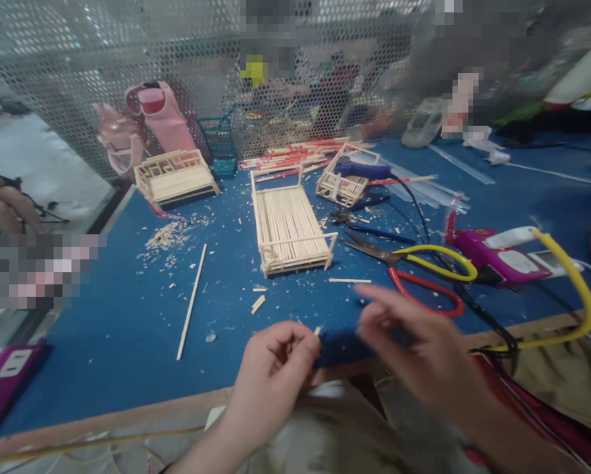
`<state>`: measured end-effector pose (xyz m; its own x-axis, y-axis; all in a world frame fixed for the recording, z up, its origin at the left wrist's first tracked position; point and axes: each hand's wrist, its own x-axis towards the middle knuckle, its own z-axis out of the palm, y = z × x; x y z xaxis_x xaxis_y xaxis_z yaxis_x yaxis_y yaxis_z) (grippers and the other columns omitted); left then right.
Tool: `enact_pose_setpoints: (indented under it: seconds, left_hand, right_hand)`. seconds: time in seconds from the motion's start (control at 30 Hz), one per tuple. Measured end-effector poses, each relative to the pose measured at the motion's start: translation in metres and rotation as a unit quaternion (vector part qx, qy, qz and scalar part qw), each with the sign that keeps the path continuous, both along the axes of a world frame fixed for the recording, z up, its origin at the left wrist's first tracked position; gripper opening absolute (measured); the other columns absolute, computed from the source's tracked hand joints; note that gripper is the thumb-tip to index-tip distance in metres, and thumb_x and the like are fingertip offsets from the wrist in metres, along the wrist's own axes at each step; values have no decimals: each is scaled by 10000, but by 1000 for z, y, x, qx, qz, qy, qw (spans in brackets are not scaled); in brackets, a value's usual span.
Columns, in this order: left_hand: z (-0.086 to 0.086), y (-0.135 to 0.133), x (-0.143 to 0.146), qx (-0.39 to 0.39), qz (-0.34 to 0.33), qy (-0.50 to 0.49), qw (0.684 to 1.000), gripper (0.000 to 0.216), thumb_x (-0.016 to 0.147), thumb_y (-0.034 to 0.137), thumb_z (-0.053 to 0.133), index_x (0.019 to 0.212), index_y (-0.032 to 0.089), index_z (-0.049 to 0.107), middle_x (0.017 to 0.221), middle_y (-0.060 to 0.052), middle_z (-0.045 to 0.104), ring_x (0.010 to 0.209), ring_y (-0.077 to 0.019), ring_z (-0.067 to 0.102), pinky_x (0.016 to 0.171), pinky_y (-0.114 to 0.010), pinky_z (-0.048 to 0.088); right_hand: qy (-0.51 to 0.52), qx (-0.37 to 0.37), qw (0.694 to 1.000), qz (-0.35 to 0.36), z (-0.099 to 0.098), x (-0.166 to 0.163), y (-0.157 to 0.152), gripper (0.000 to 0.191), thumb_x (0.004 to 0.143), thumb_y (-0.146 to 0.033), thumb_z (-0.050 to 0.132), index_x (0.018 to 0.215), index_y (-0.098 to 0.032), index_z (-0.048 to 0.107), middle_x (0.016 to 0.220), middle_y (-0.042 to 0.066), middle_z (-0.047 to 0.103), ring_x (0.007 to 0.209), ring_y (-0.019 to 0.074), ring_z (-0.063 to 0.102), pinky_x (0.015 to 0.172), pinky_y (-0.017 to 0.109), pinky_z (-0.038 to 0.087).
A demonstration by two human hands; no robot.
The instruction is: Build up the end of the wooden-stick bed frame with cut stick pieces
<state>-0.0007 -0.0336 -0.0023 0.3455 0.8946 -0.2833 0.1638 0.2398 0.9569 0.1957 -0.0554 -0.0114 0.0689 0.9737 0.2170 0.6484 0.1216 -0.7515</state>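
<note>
My left hand is curled at the near table edge, pinching a short bit of wooden stick between thumb and fingers. My right hand is blurred, fingers spread, just right of it and holding nothing I can see. Beyond the hands stands a small bed-like frame of wooden sticks on the blue table. A long loose stick lies to the left. Scissors with yellow and red handles lie close to my right hand.
Two more stick models, a blue glue gun with black cord, a stick pile, a magenta tool, a yellow hose, wood chips. A mesh screen backs the table; a pink bottle leans there.
</note>
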Motion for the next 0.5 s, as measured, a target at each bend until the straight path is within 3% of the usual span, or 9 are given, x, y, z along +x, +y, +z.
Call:
enact_pose_setpoints:
  seconds: [0.07, 0.1, 0.2, 0.3, 0.4, 0.5]
  left_hand:
    - [-1, -1, -2, 30, 35, 18, 999, 326, 815, 466, 526, 664, 177, 511, 511, 52, 407, 474, -85, 342, 448, -201, 272]
    - [-2, -2, -3, 35, 43, 18, 998, 314, 831, 453, 503, 673, 181, 497, 520, 54, 397, 482, -87, 340, 451, -201, 272]
    - [-2, -2, -3, 4, 47, -13, 999, 291, 859, 428, 458, 693, 189, 468, 550, 53, 385, 498, -88, 333, 461, -205, 268]
    - [-3, -1, -2, -25, 59, -56, 996, 296, 854, 424, 461, 674, 190, 443, 558, 52, 370, 495, -86, 315, 460, -210, 257]
    - [-6, 1, -2, -29, 63, -91, 993, 332, 863, 432, 455, 639, 190, 414, 555, 48, 365, 500, -86, 310, 471, -217, 266]
    - [-8, 4, -3, -23, 58, -115, 991, 330, 881, 433, 445, 659, 189, 424, 571, 46, 378, 509, -87, 317, 479, -217, 272]
  right_hand:
    - [-164, 81, 974, -135, -3, 30, 8, 407, 823, -389, 517, 1162, -173, 583, 1004, 116, 679, 927, 266, 634, 841, 387, 498]
    - [-243, 71, 958, -133, -5, 45, 14, 426, 820, -378, 507, 1158, -130, 583, 1113, 166, 641, 1045, 312, 586, 910, 429, 458]
    - [-378, -7, 923, -78, -10, 73, 28, 354, 822, -278, 460, 1072, -90, 625, 1085, 216, 641, 996, 341, 600, 856, 452, 473]
    - [-349, -69, 934, -43, -6, 83, 32, 311, 785, -292, 524, 1052, -168, 626, 1069, 163, 658, 936, 297, 630, 791, 398, 498]
    - [-256, -132, 953, -93, 5, 84, 22, 481, 692, -380, 646, 1149, -259, 556, 930, 102, 701, 740, 253, 668, 609, 347, 515]
    - [-171, -106, 968, -146, 13, 78, -1, 572, 585, -533, 714, 1100, -327, 575, 738, 65, 702, 548, 241, 635, 476, 344, 489]
